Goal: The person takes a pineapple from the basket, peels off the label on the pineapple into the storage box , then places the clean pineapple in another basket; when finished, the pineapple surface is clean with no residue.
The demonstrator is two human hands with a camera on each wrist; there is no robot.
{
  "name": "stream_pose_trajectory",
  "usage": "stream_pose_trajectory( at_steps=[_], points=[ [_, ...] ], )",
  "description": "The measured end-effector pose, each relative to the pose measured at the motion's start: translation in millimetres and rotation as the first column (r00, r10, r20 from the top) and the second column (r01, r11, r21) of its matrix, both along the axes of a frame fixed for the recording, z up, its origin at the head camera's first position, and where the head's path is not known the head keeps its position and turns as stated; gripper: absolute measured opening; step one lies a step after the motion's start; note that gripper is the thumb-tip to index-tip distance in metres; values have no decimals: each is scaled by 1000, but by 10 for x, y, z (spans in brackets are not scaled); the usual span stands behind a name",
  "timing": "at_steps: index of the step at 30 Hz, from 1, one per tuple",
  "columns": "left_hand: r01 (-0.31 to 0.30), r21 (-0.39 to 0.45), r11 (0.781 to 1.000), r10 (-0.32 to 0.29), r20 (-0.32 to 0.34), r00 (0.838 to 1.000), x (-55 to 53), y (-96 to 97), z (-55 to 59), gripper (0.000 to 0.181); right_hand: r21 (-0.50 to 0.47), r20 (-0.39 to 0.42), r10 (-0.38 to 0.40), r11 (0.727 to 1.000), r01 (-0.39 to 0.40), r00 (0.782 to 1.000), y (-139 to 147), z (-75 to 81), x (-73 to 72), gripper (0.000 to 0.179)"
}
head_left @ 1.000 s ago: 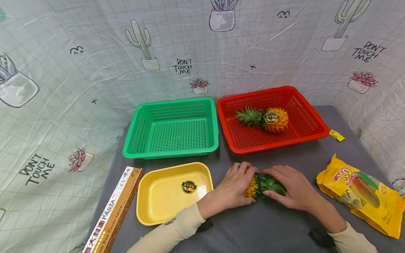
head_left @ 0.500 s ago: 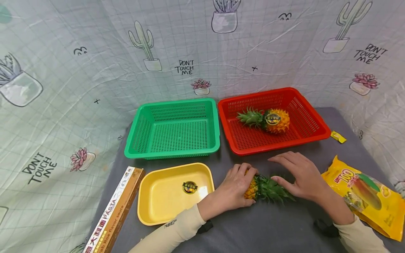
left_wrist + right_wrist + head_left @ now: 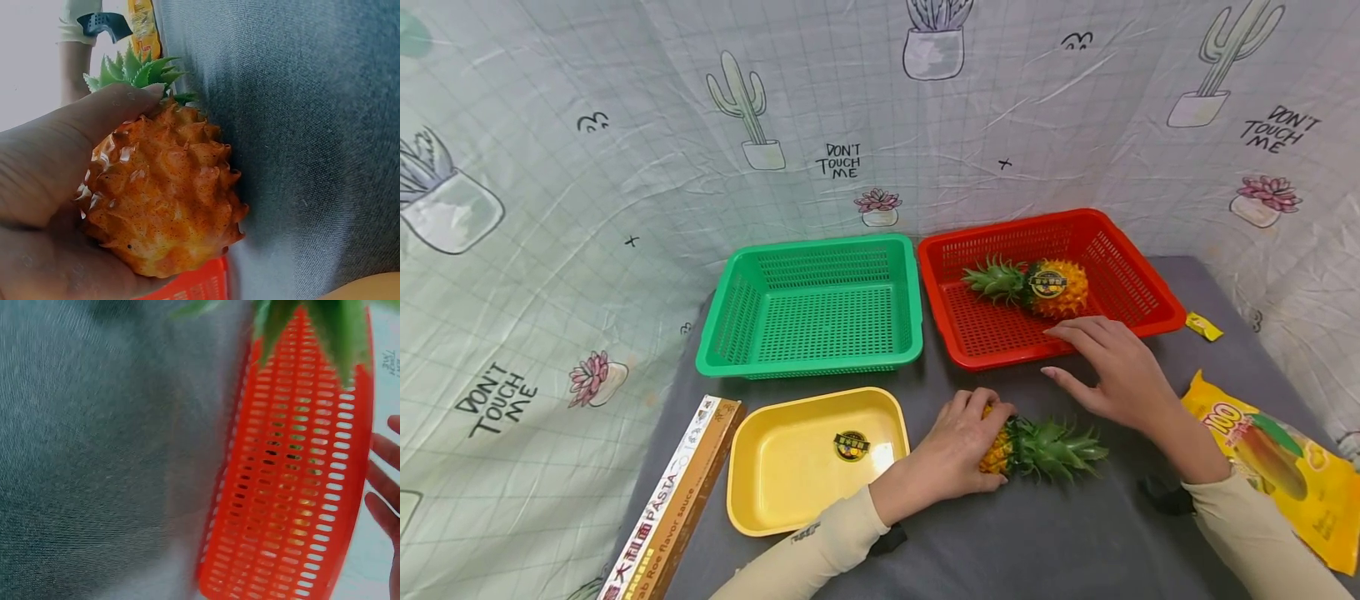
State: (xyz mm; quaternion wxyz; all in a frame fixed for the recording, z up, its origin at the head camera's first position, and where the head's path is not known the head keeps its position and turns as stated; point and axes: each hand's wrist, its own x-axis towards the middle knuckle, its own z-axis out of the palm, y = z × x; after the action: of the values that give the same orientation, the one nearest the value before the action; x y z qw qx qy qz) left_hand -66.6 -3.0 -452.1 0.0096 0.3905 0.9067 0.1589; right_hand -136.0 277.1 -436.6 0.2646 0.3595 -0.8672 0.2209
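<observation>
My left hand grips the body of a small pineapple lying on the dark grey table, its green crown pointing right. In the left wrist view the thumb lies along the orange, spiky skin of this pineapple, near the crown; the palm side is behind it. My right hand has its fingers spread, holds nothing, and overlaps the front rim of the red basket. A second pineapple with a black label lies in that basket. The right wrist view shows the fingers beside the basket's upper rim.
A green basket stands left of the red one. Nearer are a yellow tray with a round black sticker and a long pasta box. At right lie a yellow mango snack bag and a small yellow packet.
My right hand has let go of the pineapple's crown and moved away to the red basket's front rim. The crown's leaves have spread out. My left hand has kept its grip.
</observation>
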Motion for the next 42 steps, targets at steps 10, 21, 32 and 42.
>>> stream_pose_trajectory(
  at_steps=[10,21,32,42],
  points=[
    [15,12,1000,-15,-39,999,-1,-3,-33,87,78,84,-49,996,43,995,97,-208,-102,49],
    [14,8,1000,-14,-59,998,-6,4,-46,89,21,47,-47,999,46,998,79,-311,-178,37],
    [12,-31,999,-16,-134,991,18,27,-68,85,-10,21,-64,998,64,998,31,-381,-208,43],
    [44,-8,999,-44,-99,994,25,-8,9,84,-12,17,-59,998,60,998,-3,-375,-219,60]
  ],
)
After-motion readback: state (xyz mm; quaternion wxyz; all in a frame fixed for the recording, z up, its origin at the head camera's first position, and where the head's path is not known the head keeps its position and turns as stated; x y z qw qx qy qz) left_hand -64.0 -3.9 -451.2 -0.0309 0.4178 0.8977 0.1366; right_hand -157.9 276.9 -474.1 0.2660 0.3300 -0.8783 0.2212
